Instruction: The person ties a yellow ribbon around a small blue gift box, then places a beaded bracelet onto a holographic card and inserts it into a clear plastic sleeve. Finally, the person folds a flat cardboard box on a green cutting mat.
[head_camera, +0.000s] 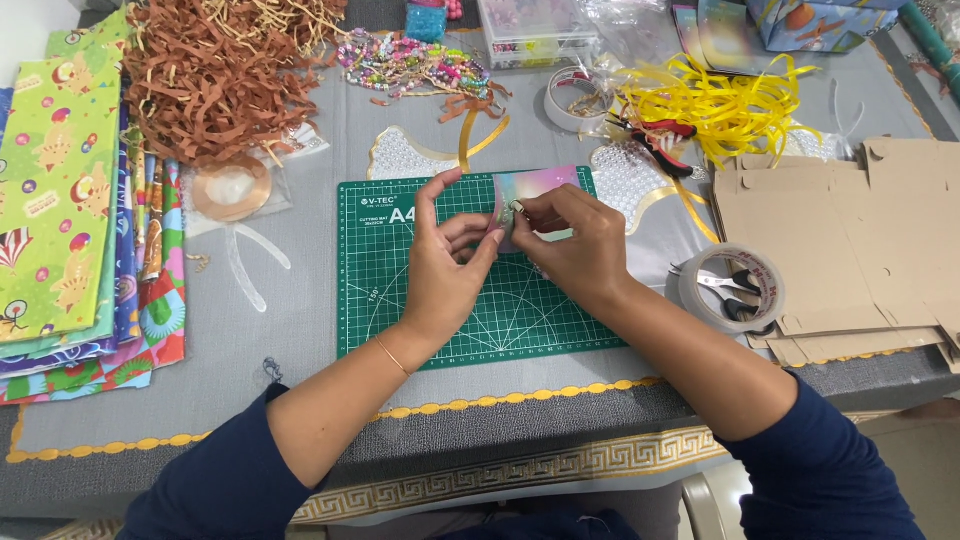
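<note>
Green cutting mat (400, 300) centred amid clutter; left hand (445, 265), right hand (575, 245) pinch iridescent card (540, 185).

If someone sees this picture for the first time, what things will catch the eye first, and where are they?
In the centre, the left hand and right hand together pinch a small iridescent card above the green cutting mat. At the upper left lies a big heap of brown paper shreds beside a stack of colourful wrapping paper. At the upper right, a tangle of yellow ribbon sits above flat cardboard pieces.
</note>
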